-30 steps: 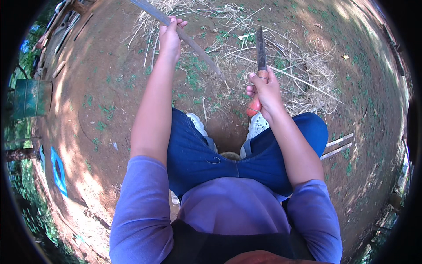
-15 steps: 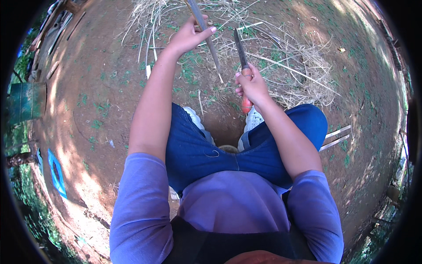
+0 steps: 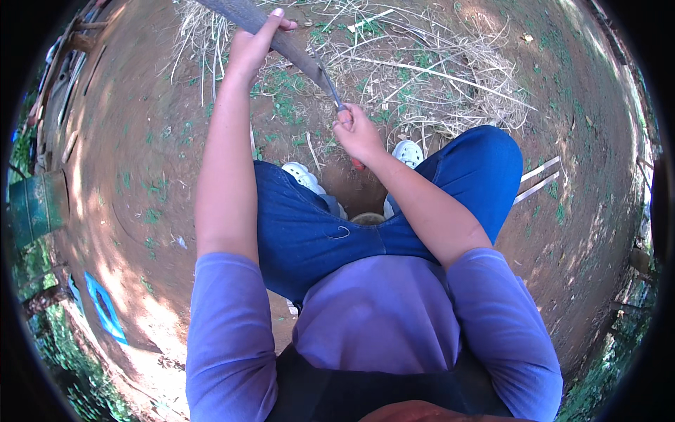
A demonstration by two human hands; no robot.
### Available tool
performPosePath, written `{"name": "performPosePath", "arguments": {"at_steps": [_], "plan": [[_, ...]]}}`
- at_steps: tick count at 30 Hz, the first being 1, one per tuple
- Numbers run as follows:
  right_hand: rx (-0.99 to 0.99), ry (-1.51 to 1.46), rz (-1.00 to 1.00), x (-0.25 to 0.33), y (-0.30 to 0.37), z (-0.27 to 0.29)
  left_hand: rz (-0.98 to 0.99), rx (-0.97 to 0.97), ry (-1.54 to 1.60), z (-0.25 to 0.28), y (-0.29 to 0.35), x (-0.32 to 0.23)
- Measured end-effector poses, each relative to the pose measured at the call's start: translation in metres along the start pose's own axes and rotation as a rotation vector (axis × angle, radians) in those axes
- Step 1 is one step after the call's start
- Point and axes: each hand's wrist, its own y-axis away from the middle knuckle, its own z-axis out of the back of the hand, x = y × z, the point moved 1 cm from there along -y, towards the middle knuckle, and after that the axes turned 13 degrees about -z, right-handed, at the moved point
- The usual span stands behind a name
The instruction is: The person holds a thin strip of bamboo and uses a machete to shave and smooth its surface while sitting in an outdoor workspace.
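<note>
My left hand (image 3: 252, 50) is wrapped around a long, tapered grey-brown piece of wood (image 3: 301, 59), its thumb lying across the top face. The wood slants from the upper left down toward the middle, and its far end runs out of the picture. My right hand (image 3: 361, 135) grips a knife (image 3: 344, 115) by its orange-red handle. The knife's dark, narrow blade lies along the wood's lower end and seems to touch it. Part of the handle is hidden by my fingers.
Thin pale shavings (image 3: 450, 88) litter the dirt ground ahead. My white clogs (image 3: 302, 176) stand below the knife. Two pale strips (image 3: 538, 179) lie right of my knee. A green container (image 3: 39, 204) and a blue frame-shaped piece (image 3: 105, 307) are at the left.
The wood has turned and now shows its broad face, slanting more. My right hand has moved left and up, bringing the knife blade from apart to against the wood's lower end.
</note>
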Motion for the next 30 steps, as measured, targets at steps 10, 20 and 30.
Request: {"name": "performPosePath", "arguments": {"at_steps": [10, 20, 30], "plan": [[0.167, -0.262, -0.315, -0.026, 0.003, -0.037, -0.082, -0.147, 0.392, 0.001, 0.013, 0.02], [0.172, -0.116, -0.399, -0.035, 0.009, -0.03, -0.206, -0.408, 0.169, -0.001, 0.011, 0.044], [0.087, -0.077, 0.026, -0.013, 0.017, -0.033, -0.291, -0.429, 0.187, -0.017, 0.01, 0.036]]}}
